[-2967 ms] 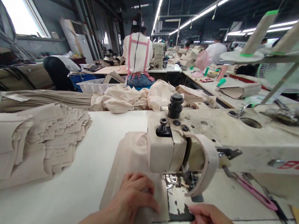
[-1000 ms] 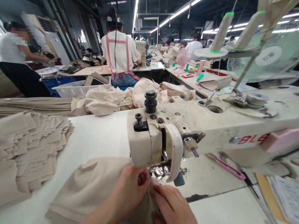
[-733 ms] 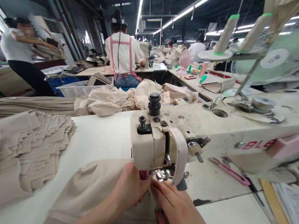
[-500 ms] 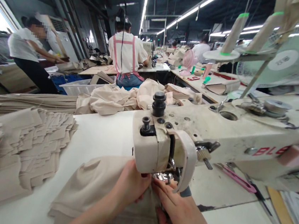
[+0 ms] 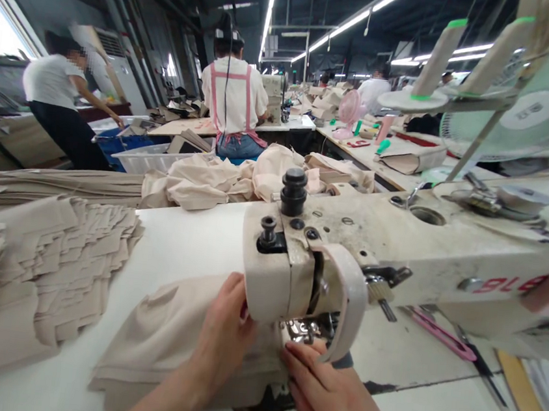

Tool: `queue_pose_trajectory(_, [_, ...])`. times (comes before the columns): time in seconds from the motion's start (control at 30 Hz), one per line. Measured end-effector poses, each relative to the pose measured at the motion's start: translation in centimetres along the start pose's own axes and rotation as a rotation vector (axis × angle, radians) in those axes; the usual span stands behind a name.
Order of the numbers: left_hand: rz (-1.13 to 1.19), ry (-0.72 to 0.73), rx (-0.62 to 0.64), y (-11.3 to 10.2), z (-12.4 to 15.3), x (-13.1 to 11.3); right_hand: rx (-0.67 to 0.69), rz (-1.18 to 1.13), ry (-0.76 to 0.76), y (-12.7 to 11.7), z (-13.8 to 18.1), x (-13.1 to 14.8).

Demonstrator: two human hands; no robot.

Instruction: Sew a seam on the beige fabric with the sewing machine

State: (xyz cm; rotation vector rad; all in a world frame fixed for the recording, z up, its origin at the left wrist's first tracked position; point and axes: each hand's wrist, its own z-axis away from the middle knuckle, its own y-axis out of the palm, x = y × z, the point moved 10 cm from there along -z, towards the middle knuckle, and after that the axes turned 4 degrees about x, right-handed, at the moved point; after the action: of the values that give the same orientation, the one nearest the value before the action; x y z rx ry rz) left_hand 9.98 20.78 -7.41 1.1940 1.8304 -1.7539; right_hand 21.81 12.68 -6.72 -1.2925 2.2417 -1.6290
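Left hand point(image 5: 223, 341) presses flat on beige fabric point(image 5: 167, 338) at 9 o'clock of sewing machine head point(image 5: 291, 279); right hand point(image 5: 328, 394), fingers extended, holds fabric edge at 6 o'clock.

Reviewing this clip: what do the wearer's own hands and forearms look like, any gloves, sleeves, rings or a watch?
Both hands are bare. The left hand has no glove or ring showing, and its forearm is uncovered down to the picture's edge, with no sleeve, watch or band. The right hand is likewise ungloved and ringless; only a short stretch of its wrist shows, also bare. Fingernails look short and unpainted where visible.
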Motion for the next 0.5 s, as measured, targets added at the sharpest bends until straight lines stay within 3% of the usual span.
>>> queue_pose_trajectory(0.13, [-0.199, 0.294, 0.249, 2.6, 3.5, -2.9, 0.040, -0.187, 0.130, -0.1, 0.3, -0.9])
queue_pose_trajectory(0.23, [-0.327, 0.366, 0.340, 3.7, 4.4, -3.9, 0.021, -0.202, 0.141, -1.1, 0.9, -0.4])
queue_pose_trajectory(0.33, [-0.321, 0.406, 0.333, 3.7, 4.4, -4.8, 0.019, -0.115, 0.040, -1.5, 1.4, 1.0])
queue_pose_trajectory(0.5, [-0.202, 0.380, 0.204, 3.1, 4.6, -5.0, -0.028, 0.015, -0.045, 0.0, 2.1, 1.5])
